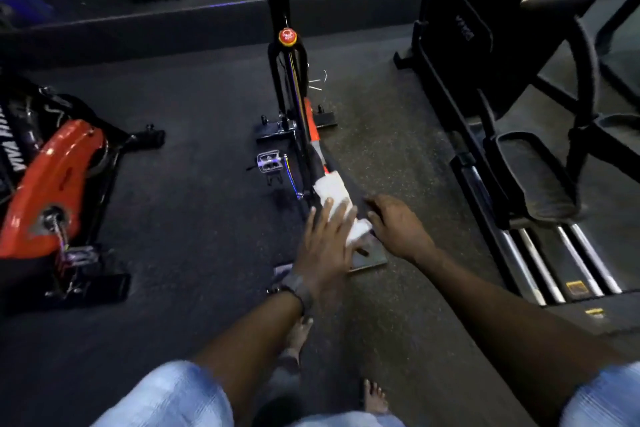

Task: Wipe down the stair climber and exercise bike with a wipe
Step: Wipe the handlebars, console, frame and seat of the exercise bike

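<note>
Looking down from the head camera, I see the exercise bike in the centre of the frame, its frame running as a long axis from the red knob near the upper middle down and slightly right toward my hands at centre. The white wipe lies along that frame bar, its long side following the same diagonal, its far end pointing toward the upper left. My left hand presses flat on the wipe's near end, fingers spread and extended rather than curled. My right hand sits just right of the wipe on the bike's frame, fingers bent downward; whether they actually grip the bar I cannot tell through the blur. A metal pedal sticks out left of the frame. The stair climber fills the right side of the frame, its steps angled toward the lower right. A second bike with an orange cover occupies the left edge. I see no containers on the dark floor.
</note>
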`<state>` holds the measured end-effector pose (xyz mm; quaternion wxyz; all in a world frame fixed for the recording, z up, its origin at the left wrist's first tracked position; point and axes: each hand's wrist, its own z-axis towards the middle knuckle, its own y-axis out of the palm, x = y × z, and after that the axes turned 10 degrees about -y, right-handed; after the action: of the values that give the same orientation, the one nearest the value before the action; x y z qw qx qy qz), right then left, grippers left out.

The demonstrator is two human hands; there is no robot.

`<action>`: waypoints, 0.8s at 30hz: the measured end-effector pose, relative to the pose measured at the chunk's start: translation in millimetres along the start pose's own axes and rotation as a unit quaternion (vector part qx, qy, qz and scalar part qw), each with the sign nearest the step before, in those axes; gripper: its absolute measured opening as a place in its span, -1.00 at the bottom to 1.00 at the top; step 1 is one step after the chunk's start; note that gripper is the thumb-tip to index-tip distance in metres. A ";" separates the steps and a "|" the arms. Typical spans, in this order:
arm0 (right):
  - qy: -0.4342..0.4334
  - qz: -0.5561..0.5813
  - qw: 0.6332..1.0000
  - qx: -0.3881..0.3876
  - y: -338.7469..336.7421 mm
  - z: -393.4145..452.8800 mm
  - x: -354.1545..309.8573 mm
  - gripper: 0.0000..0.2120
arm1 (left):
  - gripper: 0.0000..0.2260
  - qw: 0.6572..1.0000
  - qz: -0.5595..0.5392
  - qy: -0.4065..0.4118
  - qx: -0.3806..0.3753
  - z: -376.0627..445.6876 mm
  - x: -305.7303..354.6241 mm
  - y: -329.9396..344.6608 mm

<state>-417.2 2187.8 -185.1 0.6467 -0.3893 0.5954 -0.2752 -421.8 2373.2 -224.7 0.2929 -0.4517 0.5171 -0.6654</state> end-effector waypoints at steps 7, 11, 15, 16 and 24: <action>-0.066 -0.028 0.997 -0.007 -13.9 -25.3 -2.7 -0.75 | -0.47 0.986 -0.007 -0.165 0.030 0.1 37.9 4.8; -0.083 -0.053 0.994 -0.043 -22.0 -24.2 -9.6 -0.85 | -0.41 0.990 -0.085 -0.108 -0.031 -27.4 29.4 -8.8; -0.134 -0.072 0.988 -0.036 -37.0 -3.3 -45.1 -0.77 | -0.43 0.961 -0.193 -0.197 0.024 -18.4 1.6 -61.2; -0.150 -0.076 0.985 -0.031 -40.9 3.9 -57.7 -0.70 | -0.44 0.958 -0.198 -0.204 0.037 -17.7 -6.1 -79.0; -0.297 -0.080 0.951 0.018 -71.6 88.9 -197.3 -0.65 | -0.38 0.959 -0.104 -0.197 0.178 -20.1 -92.3 -232.7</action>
<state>-349.6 2326.2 -17.0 0.7770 -0.4884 0.3380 -0.2088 -383.2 2529.2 -31.7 0.3940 -0.5656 0.2729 -0.6711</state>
